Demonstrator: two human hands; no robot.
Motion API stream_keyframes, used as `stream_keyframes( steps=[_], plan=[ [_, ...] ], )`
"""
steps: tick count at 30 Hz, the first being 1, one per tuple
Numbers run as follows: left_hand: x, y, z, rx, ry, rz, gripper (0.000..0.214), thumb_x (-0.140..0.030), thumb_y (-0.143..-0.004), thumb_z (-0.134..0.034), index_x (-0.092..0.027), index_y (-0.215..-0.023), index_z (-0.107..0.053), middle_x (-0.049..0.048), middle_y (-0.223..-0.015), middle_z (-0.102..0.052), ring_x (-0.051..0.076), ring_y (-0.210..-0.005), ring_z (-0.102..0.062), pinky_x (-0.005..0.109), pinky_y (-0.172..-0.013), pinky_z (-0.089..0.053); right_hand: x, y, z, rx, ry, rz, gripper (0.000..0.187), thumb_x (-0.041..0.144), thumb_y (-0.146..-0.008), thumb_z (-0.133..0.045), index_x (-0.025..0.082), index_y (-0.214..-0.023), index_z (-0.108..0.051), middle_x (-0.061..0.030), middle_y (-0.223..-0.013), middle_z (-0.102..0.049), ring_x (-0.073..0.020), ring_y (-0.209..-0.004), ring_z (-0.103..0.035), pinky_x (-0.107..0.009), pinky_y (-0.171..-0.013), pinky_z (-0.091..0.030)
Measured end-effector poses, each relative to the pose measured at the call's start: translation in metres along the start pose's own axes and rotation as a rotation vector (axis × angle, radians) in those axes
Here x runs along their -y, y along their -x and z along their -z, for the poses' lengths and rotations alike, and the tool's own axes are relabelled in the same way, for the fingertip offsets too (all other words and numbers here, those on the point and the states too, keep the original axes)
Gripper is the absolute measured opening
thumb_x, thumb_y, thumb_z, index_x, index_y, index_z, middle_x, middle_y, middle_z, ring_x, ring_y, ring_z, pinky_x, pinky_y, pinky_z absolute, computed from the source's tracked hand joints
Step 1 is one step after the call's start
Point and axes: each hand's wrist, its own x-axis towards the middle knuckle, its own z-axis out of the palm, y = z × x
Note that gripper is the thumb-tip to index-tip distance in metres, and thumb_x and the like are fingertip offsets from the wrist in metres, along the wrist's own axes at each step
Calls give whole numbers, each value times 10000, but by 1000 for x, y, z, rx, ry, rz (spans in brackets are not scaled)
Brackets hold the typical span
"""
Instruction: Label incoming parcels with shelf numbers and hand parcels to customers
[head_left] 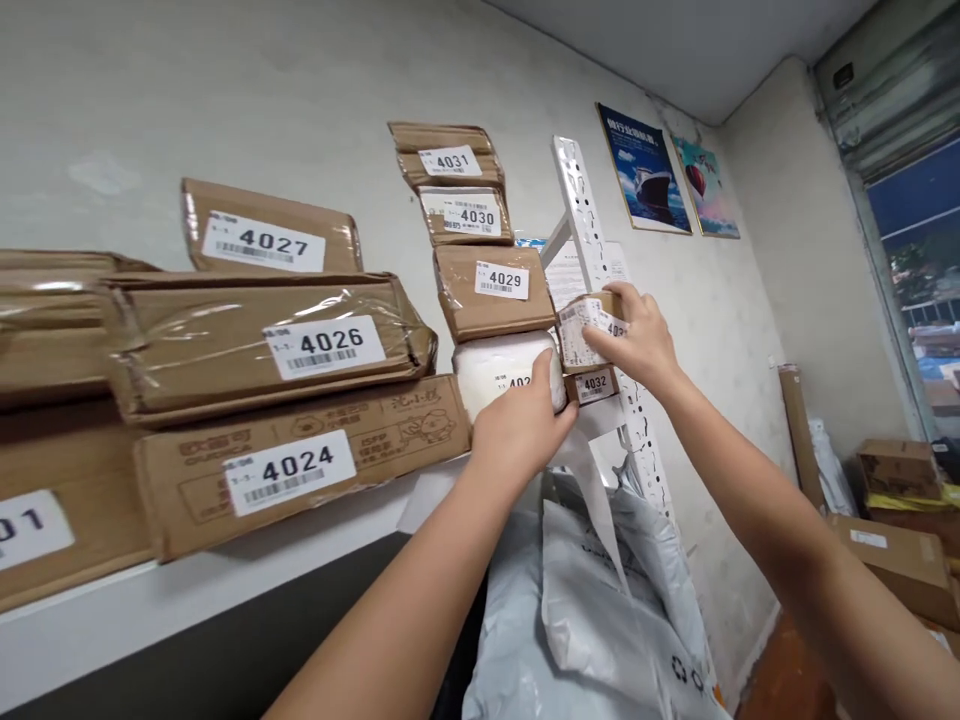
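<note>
Forearms [787,520] extended, my right fingers [636,302] pinch a carton [576,338], likely light, stiff, best edge-held; left fingers [541,378] spread against white parcel [486,368].

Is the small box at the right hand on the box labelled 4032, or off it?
On it, apparently: the small box meets box 4032 with no visible gap. The right hand has thumb and fingers on it.

And here we are in what looks like a parcel pick-up point: cardboard boxes [187,340] flash numbered barcode labels [324,347] along a white shelf [247,562], plastic mailing bags [600,610] bulge below, and more cartons [892,560] crowd the far right!
</note>
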Motion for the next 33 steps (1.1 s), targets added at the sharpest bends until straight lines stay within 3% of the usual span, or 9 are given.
stream_keyframes(
  steps=[6, 10, 14, 18, 22, 25, 29, 33],
  plan=[
    [7, 0, -7, -40, 41, -90, 448, -415, -899, -509, -237, -1309, -541, 125, -992, -755, 343, -934, -703, 355, -679, -469, -22, 8, 6, -46, -85, 84, 516, 389, -733, -657, 289, -1229, -555, -71, -1142, -604, -272, -1042, -563, -446, -923, -472],
    [8, 4, -9, -60, 58, -173, 377, -547, -861, -583, -244, -1060, -685, 105, -927, -765, 326, -897, -702, 331, -651, -433, -25, 7, 7, -5, -108, 87, 541, 393, -736, -664, 280, -1253, -555, -71, -1164, -623, -252, -1001, -570, -417, -911, -467],
    [7, 10, -15, -117, 144, -237, 331, -551, -772, -708, -256, -923, -708, 68, -889, -769, 287, -860, -703, 304, -627, -392, -29, 4, 10, 38, -122, 99, 570, 412, -744, -670, 276, -1283, -543, -67, -1164, -633, -243, -993, -573, -406, -915, -460],
    [5, 16, -19, -138, 167, -293, 310, -550, -764, -723, -248, -832, -712, 63, -840, -766, 272, -830, -706, 299, -597, -347, -32, 2, 14, 82, -117, 93, 594, 437, -754, -667, 282, -1312, -532, -64, -1167, -638, -238, -989, -572, -384, -882, -467],
    [1, 25, -20, -143, 135, -348, 351, -571, -805, -671, -231, -881, -712, 71, -898, -772, 277, -830, -711, 309, -578, -318, -36, 1, 15, 89, -177, 71, 597, 427, -747, -655, 266, -1310, -540, -66, -1159, -642, -232, -971, -575, -371, -865, -474],
    [-2, 34, -21, -125, 118, -401, 378, -585, -821, -641, -231, -940, -701, 57, -938, -770, 268, -844, -716, 307, -557, -291, -42, -1, 17, 106, -293, -5, 608, 415, -742, -621, 251, -1319, -527, -48, -1040, -655, -212, -880, -588, -358, -804, -497],
    [-6, 42, -25, -85, 83, -464, 388, -590, -830, -622, -228, -945, -700, 53, -852, -757, 254, -763, -716, 314, -499, -213, -50, -4, 22, 190, -447, -153, 664, 401, -726, -574, 273, -1369, -466, -32, -996, -646, -213, -868, -612, -318, -684, -523],
    [-6, 45, -32, -111, 69, -527, 383, -585, -837, -615, -220, -913, -706, 51, -776, -733, 239, -681, -700, 321, -469, -174, -55, -6, 23, 207, -517, -194, 710, 397, -715, -555, 263, -1401, -426, -47, -1051, -661, -232, -922, -637, -316, -675, -545]
  ],
)
